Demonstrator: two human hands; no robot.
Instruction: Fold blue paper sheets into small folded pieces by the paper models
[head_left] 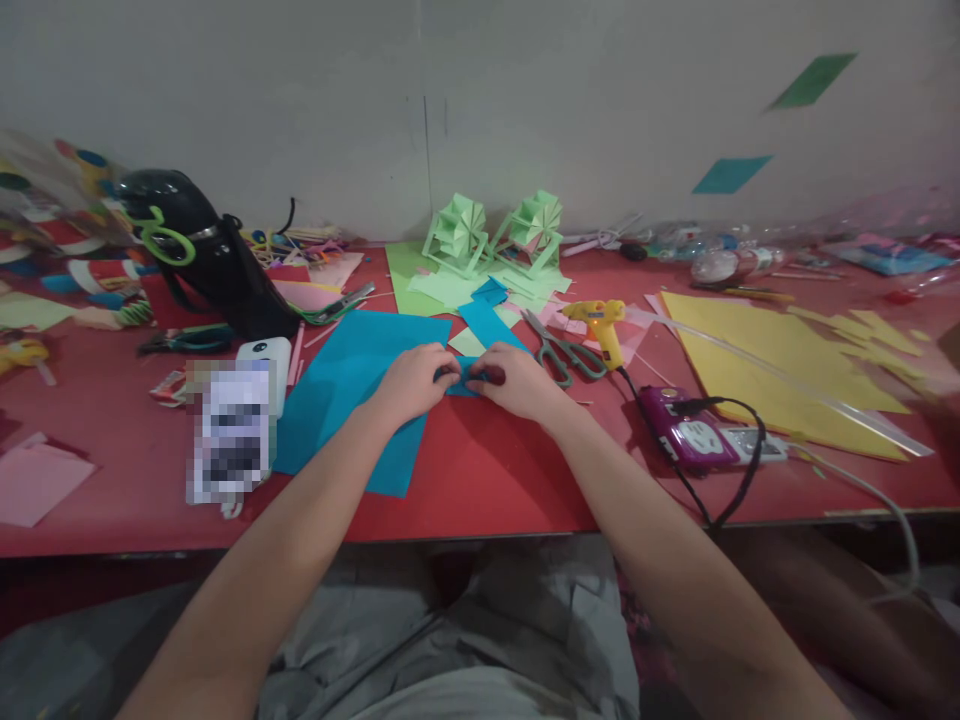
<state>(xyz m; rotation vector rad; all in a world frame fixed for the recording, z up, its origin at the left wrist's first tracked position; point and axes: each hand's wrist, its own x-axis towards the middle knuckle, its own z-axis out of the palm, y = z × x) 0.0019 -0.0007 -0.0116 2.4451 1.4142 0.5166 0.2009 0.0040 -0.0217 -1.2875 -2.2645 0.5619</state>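
Observation:
Between both hands, a small piece of blue paper is pinched just above the red table. My left hand grips its left side with curled fingers, over the edge of a large blue sheet. On the opposite side, my right hand pinches the same piece. Behind the hands lies a blue paper strip, with a small folded blue piece at its far end. Grey-handled scissors rest just right of my right hand.
A yellow glue gun stands beside a purple power socket with a looping cord. Two green paper models sit against the wall. Yellow sheets and a clear ruler lie right. Pliers and a black holder are left.

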